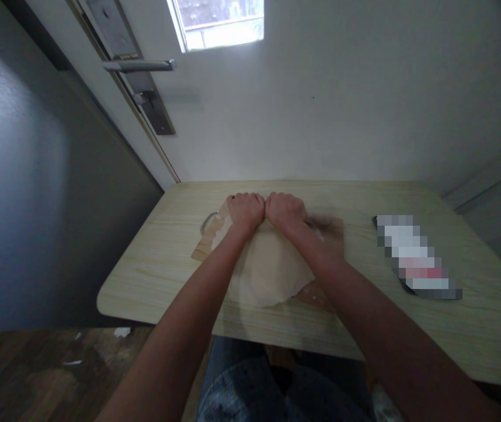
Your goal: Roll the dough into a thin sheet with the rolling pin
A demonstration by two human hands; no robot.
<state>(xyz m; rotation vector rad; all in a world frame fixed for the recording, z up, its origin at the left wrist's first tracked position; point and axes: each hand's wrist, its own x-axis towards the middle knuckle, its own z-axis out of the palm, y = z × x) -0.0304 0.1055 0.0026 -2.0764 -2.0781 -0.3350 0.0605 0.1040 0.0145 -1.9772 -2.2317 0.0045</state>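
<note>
A flat sheet of pale dough [268, 272] lies on a wooden cutting board [204, 249] with a metal handle loop at its left end. My left hand [245, 212] and my right hand [286, 214] sit side by side at the far edge of the dough, both closed into fists and pressing down there. Whatever may be under the fingers is hidden. A blurred dark shape [325, 223] stretches to the right of my right hand.
The board rests on a light wooden table [153, 264] against a white wall. A pixelated packet on a dark object [415, 258] lies at the right. A door with a metal lever handle [140, 65] stands at the left. My knees show below the table's near edge.
</note>
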